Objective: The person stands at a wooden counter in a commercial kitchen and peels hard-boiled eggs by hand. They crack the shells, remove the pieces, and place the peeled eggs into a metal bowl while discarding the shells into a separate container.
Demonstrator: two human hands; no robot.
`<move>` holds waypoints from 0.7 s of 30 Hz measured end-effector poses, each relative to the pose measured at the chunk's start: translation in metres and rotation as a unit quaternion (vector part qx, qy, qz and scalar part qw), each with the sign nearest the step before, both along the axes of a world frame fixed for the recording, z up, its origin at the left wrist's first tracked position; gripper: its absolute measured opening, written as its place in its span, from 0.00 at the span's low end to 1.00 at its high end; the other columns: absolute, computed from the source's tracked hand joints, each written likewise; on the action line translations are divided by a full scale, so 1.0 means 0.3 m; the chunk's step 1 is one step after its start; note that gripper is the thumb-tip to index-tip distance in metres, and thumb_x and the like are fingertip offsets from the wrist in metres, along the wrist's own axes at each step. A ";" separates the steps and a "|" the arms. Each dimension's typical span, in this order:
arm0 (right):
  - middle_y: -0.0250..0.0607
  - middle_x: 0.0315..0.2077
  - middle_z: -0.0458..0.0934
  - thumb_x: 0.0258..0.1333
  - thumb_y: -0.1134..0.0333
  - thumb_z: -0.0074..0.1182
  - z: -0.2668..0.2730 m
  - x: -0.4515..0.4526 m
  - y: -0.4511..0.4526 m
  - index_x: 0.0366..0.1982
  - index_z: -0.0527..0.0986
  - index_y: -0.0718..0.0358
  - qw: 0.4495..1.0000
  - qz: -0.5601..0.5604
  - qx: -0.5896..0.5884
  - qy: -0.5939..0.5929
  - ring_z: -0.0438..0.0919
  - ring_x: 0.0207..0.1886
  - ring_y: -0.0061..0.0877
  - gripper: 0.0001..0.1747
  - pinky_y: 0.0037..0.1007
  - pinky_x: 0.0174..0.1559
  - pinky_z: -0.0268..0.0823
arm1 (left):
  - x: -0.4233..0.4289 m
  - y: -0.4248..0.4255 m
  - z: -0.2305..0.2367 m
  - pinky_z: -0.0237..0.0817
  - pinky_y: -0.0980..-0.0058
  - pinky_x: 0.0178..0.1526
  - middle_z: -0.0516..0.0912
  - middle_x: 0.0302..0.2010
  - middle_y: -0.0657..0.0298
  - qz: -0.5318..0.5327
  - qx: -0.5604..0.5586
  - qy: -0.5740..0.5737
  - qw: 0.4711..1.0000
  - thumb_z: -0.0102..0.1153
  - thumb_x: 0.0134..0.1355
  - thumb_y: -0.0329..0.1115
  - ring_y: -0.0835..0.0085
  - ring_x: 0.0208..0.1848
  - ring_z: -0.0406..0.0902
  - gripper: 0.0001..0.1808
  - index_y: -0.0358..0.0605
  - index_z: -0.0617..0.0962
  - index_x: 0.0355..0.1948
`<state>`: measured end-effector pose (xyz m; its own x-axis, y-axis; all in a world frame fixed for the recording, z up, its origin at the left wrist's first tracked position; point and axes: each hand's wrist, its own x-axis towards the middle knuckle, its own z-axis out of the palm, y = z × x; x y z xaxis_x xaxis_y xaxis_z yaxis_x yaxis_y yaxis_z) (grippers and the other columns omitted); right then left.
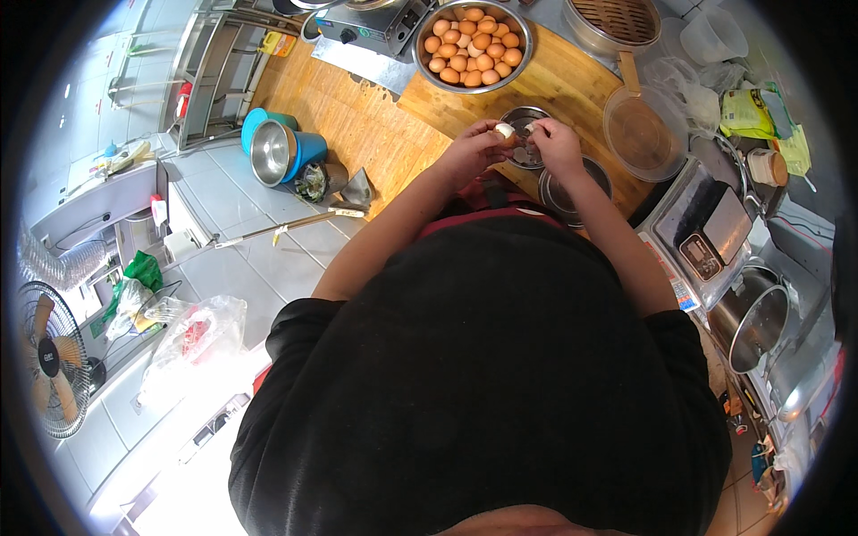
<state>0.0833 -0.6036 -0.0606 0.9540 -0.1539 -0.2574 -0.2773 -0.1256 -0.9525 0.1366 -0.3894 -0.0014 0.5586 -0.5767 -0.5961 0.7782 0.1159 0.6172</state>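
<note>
My left hand [477,149] holds a brown egg [507,136] whose top shows white where the shell is off. Close to its right, my right hand [558,146] pinches a small whitish piece of eggshell [529,127] between thumb and fingers. Both hands are over a small metal bowl [525,109], with some pale bits inside it. A second round metal bowl [600,175] lies partly hidden under my right forearm. Beyond the hands, a large steel bowl [527,57] is filled with several brown eggs [472,47].
A wooden board [563,67] lies under the bowls. To the right are a clear plastic lid [647,151], a bamboo-topped steamer [613,30] and a digital scale [700,251]. A portable stove [369,30] stands at the back left. Blue buckets [310,157] are on the left.
</note>
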 end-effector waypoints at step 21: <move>0.42 0.47 0.88 0.66 0.69 0.61 -0.048 -0.028 0.008 0.53 0.83 0.64 0.997 0.032 0.052 -0.040 0.86 0.50 0.29 0.15 0.32 0.54 0.77 | 0.019 0.024 0.005 0.72 0.69 0.57 0.85 0.60 0.55 -0.004 -0.117 0.075 0.990 0.63 0.66 0.34 0.65 0.53 0.84 0.27 0.43 0.76 0.66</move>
<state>0.0750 -0.6012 -0.0751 0.9793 -0.0678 -0.1907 -0.1937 -0.0397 -0.9803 0.1422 -0.3822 0.0001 0.4682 -0.7136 -0.5211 0.8610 0.2356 0.4508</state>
